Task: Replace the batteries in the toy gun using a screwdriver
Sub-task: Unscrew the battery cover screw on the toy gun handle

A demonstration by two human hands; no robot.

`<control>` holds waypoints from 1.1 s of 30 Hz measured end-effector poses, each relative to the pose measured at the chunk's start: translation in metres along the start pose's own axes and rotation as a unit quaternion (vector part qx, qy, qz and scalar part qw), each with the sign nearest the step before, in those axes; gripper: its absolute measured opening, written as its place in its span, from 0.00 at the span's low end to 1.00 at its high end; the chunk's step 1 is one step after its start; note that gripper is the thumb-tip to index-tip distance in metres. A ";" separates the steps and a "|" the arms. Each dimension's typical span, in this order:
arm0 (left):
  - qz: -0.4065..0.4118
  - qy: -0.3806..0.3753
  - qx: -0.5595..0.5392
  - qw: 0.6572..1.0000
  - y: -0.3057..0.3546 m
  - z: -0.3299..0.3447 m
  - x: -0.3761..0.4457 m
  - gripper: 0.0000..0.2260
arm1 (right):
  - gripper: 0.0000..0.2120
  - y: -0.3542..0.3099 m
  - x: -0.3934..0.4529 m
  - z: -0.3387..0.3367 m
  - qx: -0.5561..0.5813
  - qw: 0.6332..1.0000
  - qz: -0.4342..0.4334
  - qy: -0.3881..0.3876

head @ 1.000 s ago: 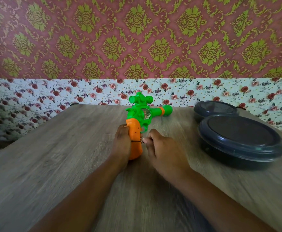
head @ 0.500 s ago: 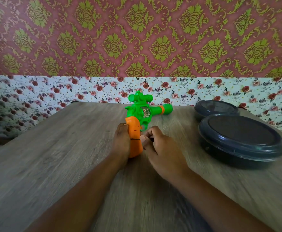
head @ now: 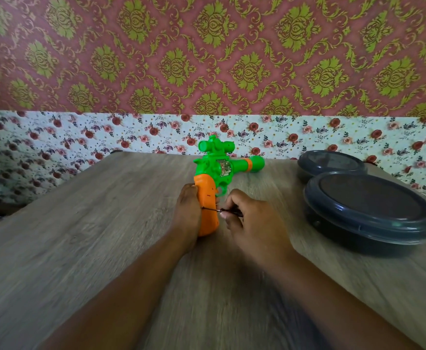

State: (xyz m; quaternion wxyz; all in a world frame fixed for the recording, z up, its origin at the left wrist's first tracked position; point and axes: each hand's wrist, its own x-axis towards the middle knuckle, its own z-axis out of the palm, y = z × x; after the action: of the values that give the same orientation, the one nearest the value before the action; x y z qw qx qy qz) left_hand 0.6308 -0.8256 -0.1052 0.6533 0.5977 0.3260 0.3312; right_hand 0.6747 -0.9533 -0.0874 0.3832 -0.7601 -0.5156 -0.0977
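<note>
A green toy gun (head: 218, 168) with an orange grip lies on the wooden table (head: 93, 236), barrel pointing right. My left hand (head: 185, 213) holds the orange grip from its left side. My right hand (head: 247, 218) pinches a small dark screwdriver (head: 223, 210), whose thin shaft runs left across the grip, with its tip at the grip's left edge. Most of the screwdriver's handle is hidden inside my right hand.
Two dark round lidded containers stand at the right, the nearer large one (head: 368, 210) and a smaller one (head: 330, 164) behind it. Patterned wallpaper rises just behind the table's far edge.
My right hand has turned a little and the screwdriver's shaft now shows across the orange grip. The left hand and the gun have stayed where they were.
</note>
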 end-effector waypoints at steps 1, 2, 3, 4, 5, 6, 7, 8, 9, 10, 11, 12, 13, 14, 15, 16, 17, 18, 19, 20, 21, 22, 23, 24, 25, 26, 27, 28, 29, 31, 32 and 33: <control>-0.001 0.002 0.003 1.000 0.001 0.000 -0.001 0.17 | 0.06 0.001 0.000 0.000 0.017 1.000 0.005 0.002; -0.002 0.003 0.008 1.000 0.001 0.000 -0.001 0.18 | 0.05 0.002 0.001 0.001 0.036 0.999 0.010 0.006; -0.008 0.000 0.012 1.000 0.001 0.000 -0.001 0.19 | 0.05 0.002 0.001 0.002 0.060 0.998 0.017 0.011; -0.011 0.001 0.014 1.000 0.001 0.000 -0.001 0.20 | 0.04 0.003 0.001 0.003 0.087 0.996 0.026 0.017; -0.012 0.004 0.017 1.000 0.001 0.000 -0.002 0.20 | 0.04 0.003 0.001 0.004 0.115 0.993 0.034 0.021; -0.010 0.007 0.019 1.000 0.002 0.001 -0.003 0.20 | 0.04 0.003 0.001 0.005 0.135 0.990 0.040 0.025; -0.007 0.008 0.018 1.000 0.002 0.000 -0.003 0.20 | 0.03 0.002 0.001 0.006 0.144 0.988 0.042 0.027; -0.001 0.008 0.019 1.000 0.002 0.000 -0.003 0.20 | 0.02 0.003 0.001 0.007 0.139 0.989 0.040 0.027; 0.003 0.006 0.024 1.000 0.002 0.001 -0.003 0.20 | 0.04 0.002 0.000 0.008 0.123 0.992 0.033 0.026; 0.010 0.005 0.032 0.999 0.002 0.001 -0.003 0.19 | 0.07 0.001 0.000 0.008 0.094 0.995 0.023 0.023; 0.014 0.002 0.033 0.999 0.003 0.002 -0.004 0.19 | 0.10 0.001 -0.001 0.008 0.055 0.998 0.015 0.020; 0.014 -0.002 0.030 0.999 0.003 0.002 -0.004 0.20 | 0.11 0.001 -0.002 0.008 0.015 1.000 0.011 0.016; 0.006 -0.007 0.024 1.000 0.002 0.002 -0.003 0.23 | 0.12 0.001 -0.002 0.007 -0.018 1.000 0.013 0.008; -0.003 -0.009 0.019 1.000 0.000 0.002 -0.001 0.26 | 0.12 0.002 -0.002 0.007 -0.040 0.999 0.018 -0.001; -0.007 -0.013 0.012 1.000 0.001 0.003 -0.001 0.27 | 0.12 0.003 -0.002 0.007 -0.050 0.999 0.019 -0.008; -0.008 -0.016 0.008 1.000 0.000 0.003 -0.001 0.26 | 0.11 0.004 -0.002 0.007 -0.050 0.999 0.014 -0.009; -0.009 -0.017 0.005 1.000 0.001 0.003 0.000 0.25 | 0.09 0.004 -0.001 0.007 -0.043 0.999 0.004 -0.005; -0.011 -0.016 0.003 1.000 0.001 0.002 0.000 0.24 | 0.08 0.004 -0.001 0.007 -0.033 0.999 -0.006 0.000; -0.011 -0.014 0.000 1.000 0.001 0.002 0.001 0.23 | 0.07 0.003 0.000 0.007 -0.023 1.000 -0.013 0.000; -0.009 -0.011 -0.002 1.000 0.000 0.001 0.002 0.20 | 0.06 0.002 0.001 0.007 -0.015 1.000 -0.015 -0.006; -0.009 -0.011 -0.003 1.000 -0.001 0.001 0.003 0.18 | 0.05 0.001 0.001 0.007 -0.009 1.000 -0.014 -0.014; -0.007 -0.012 -0.002 1.000 -0.002 0.000 0.003 0.17 | 0.05 0.001 0.001 0.007 -0.005 1.000 -0.014 -0.019; -0.004 -0.014 0.000 1.000 -0.003 0.000 0.004 0.16 | 0.04 0.002 0.000 0.008 0.002 1.000 -0.015 -0.018; 0.004 -0.015 0.002 1.000 -0.004 0.000 0.005 0.16 | 0.03 0.003 0.000 0.008 0.012 1.000 -0.016 -0.015; 0.008 -0.018 0.002 1.000 -0.004 0.000 0.005 0.17 | 0.02 0.004 0.001 0.008 0.027 0.999 -0.015 -0.011; 0.014 -0.019 0.003 1.000 -0.005 0.000 0.004 0.18 | 0.03 0.004 0.001 0.009 0.042 0.999 -0.013 -0.007; 0.013 -0.021 0.004 1.000 -0.005 0.000 0.004 0.18 | 0.04 0.005 0.001 0.009 0.055 0.998 -0.010 -0.004; 0.015 -0.022 0.003 1.000 -0.006 0.000 0.004 0.18 | 0.05 0.005 0.000 0.009 0.067 0.998 -0.006 0.000; 0.014 -0.022 0.002 1.000 -0.006 0.000 0.005 0.18 | 0.06 0.005 0.000 0.009 0.078 0.997 -0.004 0.004; 0.014 -0.024 0.005 1.000 -0.006 -0.001 0.005 0.17 | 0.05 0.003 -0.001 0.009 0.090 0.996 -0.005 0.009; 0.017 -0.023 0.009 1.000 -0.006 -0.001 0.005 0.17 | 0.04 0.002 -0.001 0.010 0.090 0.996 -0.009 0.008; 0.017 -0.023 0.012 1.000 -0.005 -0.001 0.004 0.17 | 0.03 0.002 -0.001 0.011 0.082 0.997 -0.015 0.007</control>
State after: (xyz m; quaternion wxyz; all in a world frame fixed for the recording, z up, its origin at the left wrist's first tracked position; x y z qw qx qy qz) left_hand 0.6323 -0.8217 -0.1106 0.6475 0.6183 0.3052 0.3245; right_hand 0.6728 -0.9472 -0.0961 0.4460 -0.7179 -0.5304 -0.0661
